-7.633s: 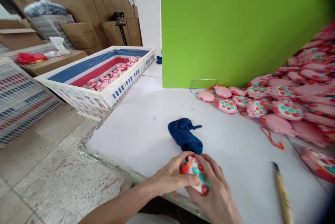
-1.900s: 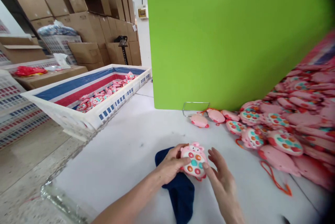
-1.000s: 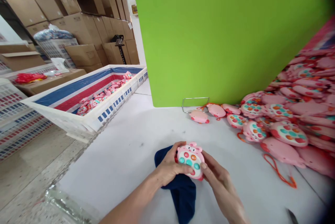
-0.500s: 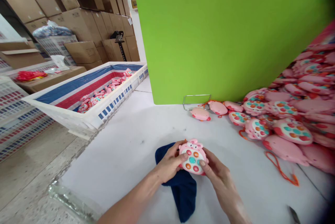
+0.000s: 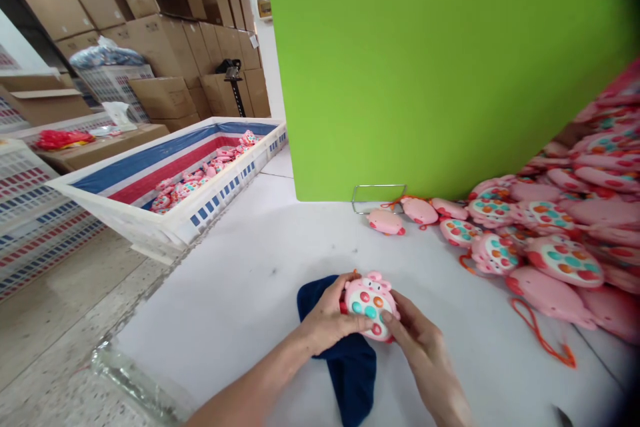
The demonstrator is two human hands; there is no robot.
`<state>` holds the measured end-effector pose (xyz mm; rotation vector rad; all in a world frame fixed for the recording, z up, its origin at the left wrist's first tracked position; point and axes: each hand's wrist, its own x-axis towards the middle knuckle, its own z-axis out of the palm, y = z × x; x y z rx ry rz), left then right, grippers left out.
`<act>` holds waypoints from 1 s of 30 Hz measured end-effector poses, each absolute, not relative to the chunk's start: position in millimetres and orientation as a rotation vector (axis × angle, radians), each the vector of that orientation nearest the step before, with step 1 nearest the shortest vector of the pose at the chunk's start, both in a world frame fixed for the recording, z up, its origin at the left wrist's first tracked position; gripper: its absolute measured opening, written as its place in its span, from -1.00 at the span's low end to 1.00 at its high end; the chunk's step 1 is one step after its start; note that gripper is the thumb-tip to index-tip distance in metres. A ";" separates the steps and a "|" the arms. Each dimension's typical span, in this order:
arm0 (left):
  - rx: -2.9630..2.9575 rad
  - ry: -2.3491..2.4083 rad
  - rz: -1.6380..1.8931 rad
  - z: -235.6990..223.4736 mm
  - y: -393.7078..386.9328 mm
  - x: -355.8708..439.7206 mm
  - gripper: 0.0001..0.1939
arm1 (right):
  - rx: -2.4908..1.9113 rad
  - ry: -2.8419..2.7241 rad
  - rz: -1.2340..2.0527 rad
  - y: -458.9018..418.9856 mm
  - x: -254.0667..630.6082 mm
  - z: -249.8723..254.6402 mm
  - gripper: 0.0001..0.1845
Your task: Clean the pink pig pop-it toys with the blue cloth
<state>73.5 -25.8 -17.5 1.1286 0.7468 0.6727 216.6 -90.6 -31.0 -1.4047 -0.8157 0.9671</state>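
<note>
Between both hands I hold a pink animal-shaped toy [image 5: 371, 295], its white face with coloured round buttons turned up toward me. My left hand [image 5: 336, 315] grips its left side, the thumb lying across the lower buttons. My right hand [image 5: 411, 330] closes on the right side, with the thumb pressed at a button near the right edge. Fingers behind the toy are hidden. Below it a dark blue cloth [image 5: 356, 374] lies on the white tabletop [image 5: 225, 320].
A heap of similar pink toys [image 5: 565, 260] fills the right side, some with orange cords [image 5: 543, 340]. Behind stands a green panel [image 5: 425, 80] with a wire stand [image 5: 356, 200]. At left is a white crate [image 5: 180, 230] holding more toys. A dark pointed object [image 5: 564, 418] lies lower right.
My left thumb has slid from an upper-left button down across the lower buttons. The toy sits slightly lower in view, and the camera view has shifted a little.
</note>
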 end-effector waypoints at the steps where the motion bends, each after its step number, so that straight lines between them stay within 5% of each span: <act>1: 1.147 0.767 0.666 -17.7 -28.5 74.3 -0.25 | -1.395 -0.823 0.993 -91.4 218.5 -31.2 -0.45; 6: 1.049 0.865 0.830 -7.4 -15.0 57.1 -0.36 | -1.577 -0.823 0.817 -90.9 240.6 -37.9 -0.39; 11: 0.739 0.972 1.470 73.7 80.3 -35.2 -0.63 | -1.785 -1.073 0.507 -46.2 262.8 -35.8 -0.43; 15: 0.557 0.965 1.635 120.3 118.3 -94.6 -0.86 | -1.804 -1.148 0.416 23.7 276.1 -23.2 -0.34; 22: 0.619 0.961 1.125 30.8 41.6 -27.4 -0.75 | -1.685 -1.071 0.482 79.7 291.3 -17.2 -0.59; 30: 0.648 0.763 0.897 -7.9 -12.3 75.5 -0.50 | -1.393 -0.800 0.841 -31.2 224.2 -25.9 -0.54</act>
